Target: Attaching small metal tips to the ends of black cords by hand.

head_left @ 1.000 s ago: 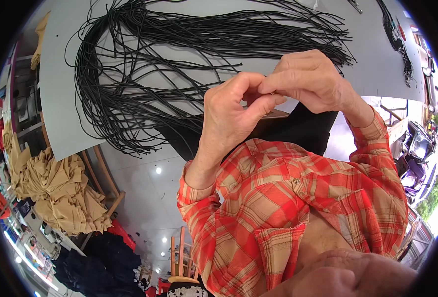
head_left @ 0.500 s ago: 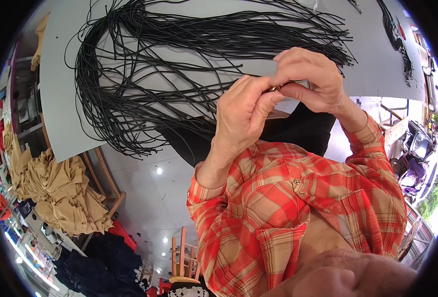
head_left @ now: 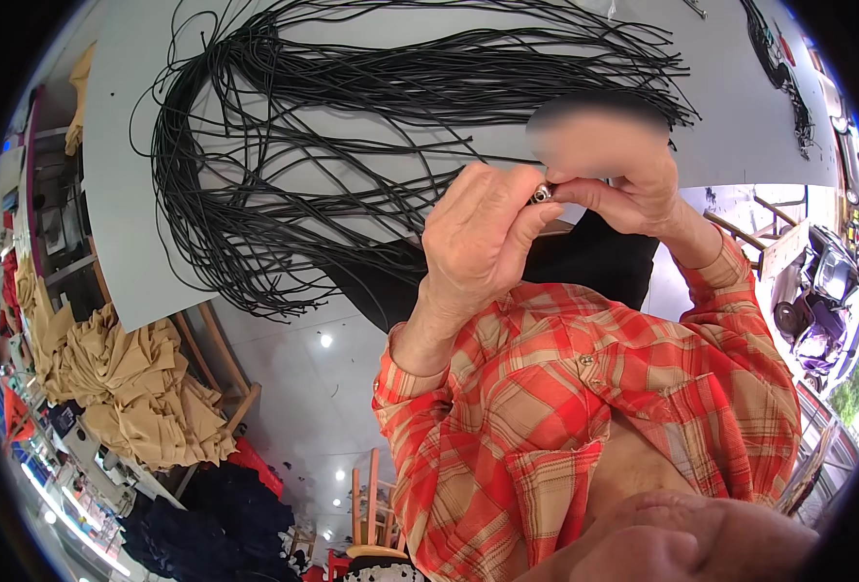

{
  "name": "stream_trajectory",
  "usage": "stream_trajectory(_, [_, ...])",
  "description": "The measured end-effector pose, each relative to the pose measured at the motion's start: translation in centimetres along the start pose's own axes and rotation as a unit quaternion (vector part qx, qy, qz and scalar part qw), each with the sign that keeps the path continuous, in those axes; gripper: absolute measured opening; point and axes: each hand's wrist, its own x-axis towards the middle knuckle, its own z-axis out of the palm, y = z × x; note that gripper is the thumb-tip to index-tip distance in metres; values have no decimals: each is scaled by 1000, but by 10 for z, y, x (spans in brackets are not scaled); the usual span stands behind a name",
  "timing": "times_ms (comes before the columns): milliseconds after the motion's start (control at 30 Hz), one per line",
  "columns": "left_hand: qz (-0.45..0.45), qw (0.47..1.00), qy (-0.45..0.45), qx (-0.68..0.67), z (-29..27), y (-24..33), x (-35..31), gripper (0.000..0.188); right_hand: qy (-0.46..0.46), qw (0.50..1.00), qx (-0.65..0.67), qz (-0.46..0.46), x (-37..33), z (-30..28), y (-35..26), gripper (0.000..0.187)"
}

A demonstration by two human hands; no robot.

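Since the earlier frames the left hand (head_left: 483, 242) has shifted right and closed in on the right hand (head_left: 623, 184), so both now meet over a small metal bead (head_left: 542, 194). Nearest the camera, red plaid sleeves (head_left: 584, 407) run up to the hands. The left hand's fingers are curled, thumb and forefinger pinching the bead; the right hand's fingertips press against it from the other side, its upper part blurred. Just behind the hands lies a dark cloth (head_left: 584, 267) at the edge of the grey desk (head_left: 129, 194). Further back, a large bundle of black cords (head_left: 352, 145) spreads across the desk, looped at the left, loose ends fanning right.
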Motion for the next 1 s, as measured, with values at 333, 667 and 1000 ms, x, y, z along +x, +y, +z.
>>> stream_trajectory(333, [64, 997, 4, 47, 1, -3, 1, 24, -22, 999, 13, 36, -2, -4, 3, 16])
stream_trajectory(667, [94, 993, 3, 74, 2, -4, 2, 25, -18, 999, -50, 2, -2, 0, -4, 16])
stream_trajectory(1000, [5, 999, -32, 18, -3, -1, 4, 21, -21, 965, 191, 180, -8, 0, 1, 9])
